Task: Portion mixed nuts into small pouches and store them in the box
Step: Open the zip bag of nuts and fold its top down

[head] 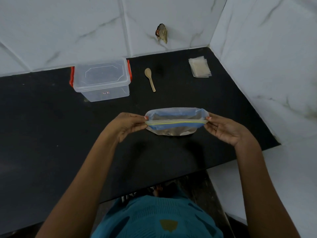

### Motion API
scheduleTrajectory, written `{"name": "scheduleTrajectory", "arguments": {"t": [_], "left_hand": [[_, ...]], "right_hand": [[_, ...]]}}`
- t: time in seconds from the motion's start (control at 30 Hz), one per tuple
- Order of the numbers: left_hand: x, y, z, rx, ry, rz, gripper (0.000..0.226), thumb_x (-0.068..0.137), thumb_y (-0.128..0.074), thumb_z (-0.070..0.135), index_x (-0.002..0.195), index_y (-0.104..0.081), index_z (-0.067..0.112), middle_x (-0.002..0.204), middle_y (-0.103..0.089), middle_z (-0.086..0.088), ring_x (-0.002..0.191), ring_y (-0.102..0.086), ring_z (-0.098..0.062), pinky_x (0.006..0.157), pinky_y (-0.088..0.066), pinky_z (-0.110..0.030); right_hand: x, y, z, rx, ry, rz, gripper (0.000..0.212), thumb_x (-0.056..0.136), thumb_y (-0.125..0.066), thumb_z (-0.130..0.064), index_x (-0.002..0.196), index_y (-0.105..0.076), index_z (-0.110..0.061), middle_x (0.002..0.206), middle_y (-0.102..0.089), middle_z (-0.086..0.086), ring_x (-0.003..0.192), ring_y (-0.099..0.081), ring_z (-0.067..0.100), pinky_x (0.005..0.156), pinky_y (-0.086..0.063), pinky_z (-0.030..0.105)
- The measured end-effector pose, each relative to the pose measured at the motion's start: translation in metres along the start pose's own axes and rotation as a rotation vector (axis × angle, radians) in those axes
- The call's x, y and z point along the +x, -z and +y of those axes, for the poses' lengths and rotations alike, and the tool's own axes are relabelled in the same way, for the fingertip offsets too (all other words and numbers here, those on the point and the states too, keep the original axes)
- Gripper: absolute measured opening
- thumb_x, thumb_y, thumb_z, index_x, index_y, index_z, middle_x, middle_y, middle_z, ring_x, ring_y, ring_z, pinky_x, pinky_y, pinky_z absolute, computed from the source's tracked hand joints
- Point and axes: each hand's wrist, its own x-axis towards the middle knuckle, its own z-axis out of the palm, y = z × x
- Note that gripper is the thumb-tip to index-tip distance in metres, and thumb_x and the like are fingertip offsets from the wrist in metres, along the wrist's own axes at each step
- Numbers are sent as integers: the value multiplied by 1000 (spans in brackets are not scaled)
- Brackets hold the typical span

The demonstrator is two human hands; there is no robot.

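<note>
Left grip [132,125] pinches the left end of one zip bag [175,117]. Right grip [224,129] pinches the right end. The yellow and blue zip line is pulled straight between them. The bag is in the middle of the frame, over the black surface [51,126]. One closed clear box [102,79] with two red clips [71,76] sits at upper left. One wooden spoon [151,81] lies just right of it. One little pile of pouches [199,67] lies at upper right.

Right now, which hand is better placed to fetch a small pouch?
Right: the right hand sits nearer the pouch stack at far right; the left hand would cross the zip bag both pinch.
</note>
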Motion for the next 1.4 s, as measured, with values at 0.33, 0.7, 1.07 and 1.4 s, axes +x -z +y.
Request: {"name": "scheduleTrajectory", "arguments": {"t": [0.33, 0.7, 1.07, 1.4], "left_hand": [[6, -9, -20, -722, 155, -102, 13, 90, -50, 3, 86, -62, 5, 78, -69, -13, 64, -70, -16, 65, -56, -23], [2, -27, -26, -155, -38, 61, 16, 86, -62, 17, 99, -55, 9, 86, -59, -6, 73, -59, -11, 56, -52, -20], [13, -31, -13, -18, -25, 126, 28, 90, -54, 37, 83, -56, 10, 73, -56, -3, 62, -53, -9, 53, -48, -18], [10, -25, -18, -389, -30, -11, 8, 91, -52, 5, 88, -58, 1, 82, -63, -15, 58, -68, -12, 60, -58, -22]], "right_hand": [[13, 0, 22, 533, 11, -7, 66, 27, -80, 20, 78, -51, -10, 78, -68, 13, 89, -61, 20, 83, -54, 40], [-4, -24, 42, -133, 76, 312, 12, 84, -64, -22, 82, -55, -16, 75, -49, -2, 68, -46, 7, 67, -46, 23], [2, -32, 37, -54, 45, 279, 27, 85, -61, -36, 82, -55, -10, 76, -54, 4, 69, -53, 10, 62, -49, 22], [4, -21, 34, 323, 15, 80, 5, 86, -56, -4, 89, -60, -3, 78, -69, 11, 72, -70, 16, 61, -58, 26]]}}
